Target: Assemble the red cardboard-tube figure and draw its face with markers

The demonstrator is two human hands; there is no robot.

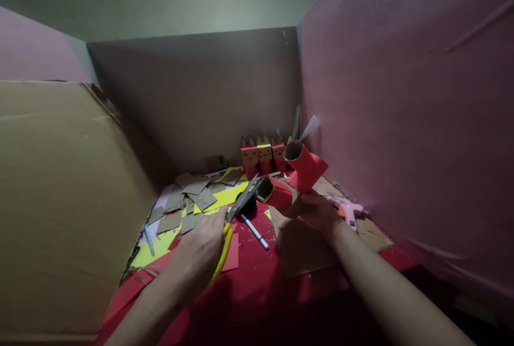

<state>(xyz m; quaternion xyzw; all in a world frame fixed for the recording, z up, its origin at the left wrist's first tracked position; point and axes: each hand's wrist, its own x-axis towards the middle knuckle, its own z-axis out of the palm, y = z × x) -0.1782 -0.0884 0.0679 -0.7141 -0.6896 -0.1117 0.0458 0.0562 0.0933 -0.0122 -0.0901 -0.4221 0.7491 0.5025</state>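
My left hand [203, 244] is closed on scissors with yellow handles [236, 209], whose dark blades point up and away. The blade tips are near the open end of a red paper-wrapped cardboard tube [277, 194]; whether they touch it I cannot tell. My right hand [319, 212] grips a cardboard piece carrying this tube and a second red-wrapped tube [307, 166], raised above the table. Brown cardboard shows inside both tubes. Below the right hand lies a flat brown sheet [307, 249].
Three box figures with faces [264, 157] stand at the back. Cardboard scraps [201, 196] and yellow paper [225, 197] cover the left side. A marker [255, 232] lies mid-table, a pink glue gun [349, 211] at right. A tall cardboard panel [60, 201] and pink wall [409, 121] flank the red table.
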